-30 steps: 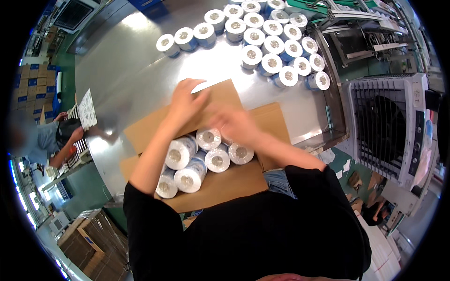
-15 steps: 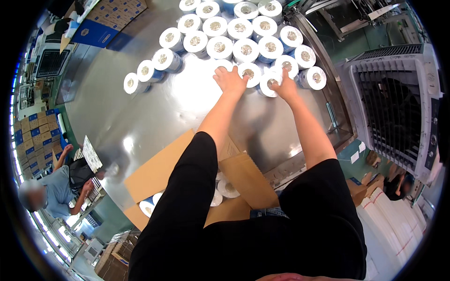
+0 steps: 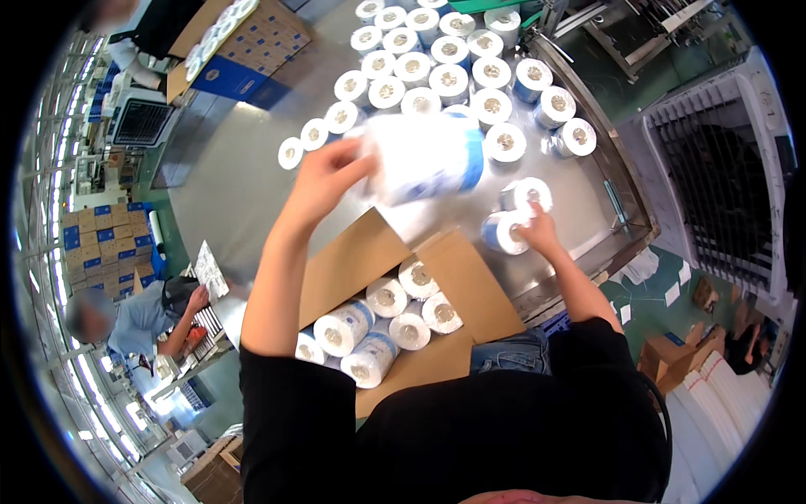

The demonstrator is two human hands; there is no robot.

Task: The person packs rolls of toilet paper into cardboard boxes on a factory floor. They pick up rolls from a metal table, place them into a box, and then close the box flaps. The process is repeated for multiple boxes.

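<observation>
My left hand (image 3: 329, 181) is raised over the table, fingers closed on the end of a white and blue wrapped paper roll (image 3: 432, 155) held sideways and smeared by motion. On the right, my right hand (image 3: 540, 232) grips a paper roll (image 3: 505, 233) at its core end, close above the tabletop. A second roll (image 3: 522, 195) lies tilted against it. Close to my body stands an open cardboard box (image 3: 480, 290) with its flaps spread. Inside are several paper rolls (image 3: 409, 331), some upright and two lying tilted at the left.
A metal table (image 3: 227, 160) carries many upright rolls (image 3: 449, 80) at the far side, within a raised right edge (image 3: 617, 160). A filled blue-and-brown box (image 3: 252, 59) stands far left, beside another person. A co-worker (image 3: 138, 319) sits left. A large grey slatted unit (image 3: 714, 160) is at right.
Both hands have come back from the far group of rolls toward me. The left has lifted a roll off the table; the right has drawn two rolls nearer. The view has shifted, showing more of the box.
</observation>
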